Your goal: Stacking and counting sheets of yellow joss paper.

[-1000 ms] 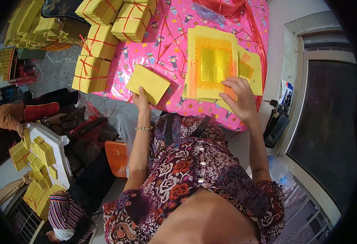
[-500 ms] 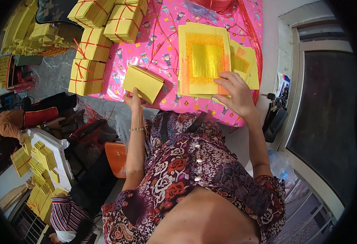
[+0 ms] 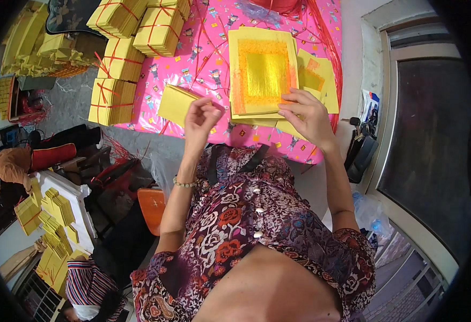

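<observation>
A stack of yellow joss paper sheets lies on the pink table, its top sheet bearing a gold foil square in an orange border. My right hand pinches that sheet's lower right edge between thumb and fingers. To the left rests a folded pile of yellow paper. My left hand hovers at the pile's right side, covering part of it. Its fingers are curled in, and nothing shows between them. More yellow sheets lie under and right of the stack.
Bundles of yellow paper tied with red string stand at the table's left. Red strings run along the right edge of the pink tablecloth. Another person in a striped sleeve is beside a white table at lower left.
My left hand has let go of the folded pile and moved right, its fingers now curled. My right hand has closed in on the top sheet's edge.
</observation>
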